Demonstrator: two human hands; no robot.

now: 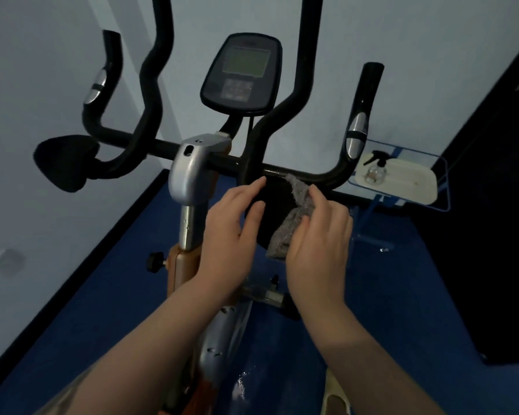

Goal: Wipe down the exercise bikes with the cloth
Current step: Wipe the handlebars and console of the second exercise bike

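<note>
Two bare hands work below the exercise bike's handlebar [297,172]. Right hand [318,235] pinches grey cloth [294,217], bunched against its fingers. Left hand [231,232], just beside, fingers spread flat, holding nothing. Console [241,73] above both.

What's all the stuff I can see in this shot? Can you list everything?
exercise bike: one, silver and orange frame, centre
handlebars: one set, black with silver grip pads, across the middle
console: one, dark grey with a blank screen, top centre
cloth: one, grey, crumpled, just below the handlebar
spray bottle: one, clear with black nozzle, on the tray at right
tray: one, cream, on a blue rack at right
floor: blue, beneath the bike
left hand: one, open, fingers towards the handlebar
right hand: one, gripping the cloth
</note>
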